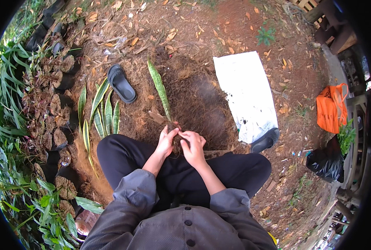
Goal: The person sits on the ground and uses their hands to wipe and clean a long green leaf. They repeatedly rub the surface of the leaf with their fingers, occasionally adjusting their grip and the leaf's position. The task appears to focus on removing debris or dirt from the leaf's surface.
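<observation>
Between my knees I hold a single snake plant (158, 85), its mottled green leaf pointing up and away to the left. My left hand (166, 141) pinches it near the base. The fingers of my right hand (193, 145) are closed at its root end, just right of the left hand; the roots are mostly hidden by my fingers. A brown dry scrap (156, 116) hangs beside the leaf base. Below and beyond my hands spreads a heap of dark brown fibre (189, 93). More snake plants (108, 112) with yellow-edged leaves lie by my left knee.
One black slipper (121, 84) lies ahead on the left, another (265, 141) by my right knee. A dirt-marked white sheet (250, 89) lies right of the heap. Black planting bags (60, 106) line the left. An orange bag (332, 109) and a black plastic bag (326, 162) stand far right.
</observation>
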Demonstrator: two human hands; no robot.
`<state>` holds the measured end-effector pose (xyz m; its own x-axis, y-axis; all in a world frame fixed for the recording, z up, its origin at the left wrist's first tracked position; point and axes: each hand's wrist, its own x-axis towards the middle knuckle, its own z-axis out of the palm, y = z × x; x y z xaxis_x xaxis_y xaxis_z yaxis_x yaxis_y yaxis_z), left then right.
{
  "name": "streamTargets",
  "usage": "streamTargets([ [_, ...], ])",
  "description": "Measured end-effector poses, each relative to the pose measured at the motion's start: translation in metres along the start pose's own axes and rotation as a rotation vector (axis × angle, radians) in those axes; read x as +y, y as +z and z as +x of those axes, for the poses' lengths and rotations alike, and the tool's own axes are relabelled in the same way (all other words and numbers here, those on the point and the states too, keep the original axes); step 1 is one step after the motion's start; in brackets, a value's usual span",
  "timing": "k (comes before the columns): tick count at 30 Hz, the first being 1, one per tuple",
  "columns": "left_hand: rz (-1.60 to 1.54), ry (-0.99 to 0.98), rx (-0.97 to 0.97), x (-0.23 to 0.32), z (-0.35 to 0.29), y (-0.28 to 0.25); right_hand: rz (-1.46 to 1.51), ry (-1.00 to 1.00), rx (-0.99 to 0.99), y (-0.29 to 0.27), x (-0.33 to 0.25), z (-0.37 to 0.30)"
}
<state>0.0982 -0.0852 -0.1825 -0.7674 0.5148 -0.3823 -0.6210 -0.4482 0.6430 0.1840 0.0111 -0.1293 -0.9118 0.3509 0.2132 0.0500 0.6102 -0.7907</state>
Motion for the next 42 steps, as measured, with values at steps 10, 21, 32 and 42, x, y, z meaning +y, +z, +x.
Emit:
streamTargets([
  [10,0.178,0.012,-0.071,-0.005,-0.002,0.004,-0.058,0.096,0.063,0.005,0.018,-0.001],
  [21,0.347,0.087,-0.061,-0.007,-0.006,0.019,0.097,0.174,0.070,0.000,0.031,0.006],
  [32,0.289,0.087,0.028,-0.004,0.003,0.009,-0.442,0.412,-0.211,-0.006,0.046,-0.008],
  [42,0.143,-0.105,0.095,-0.002,0.009,0.002,-0.743,0.411,-0.194,0.010,0.082,-0.010],
])
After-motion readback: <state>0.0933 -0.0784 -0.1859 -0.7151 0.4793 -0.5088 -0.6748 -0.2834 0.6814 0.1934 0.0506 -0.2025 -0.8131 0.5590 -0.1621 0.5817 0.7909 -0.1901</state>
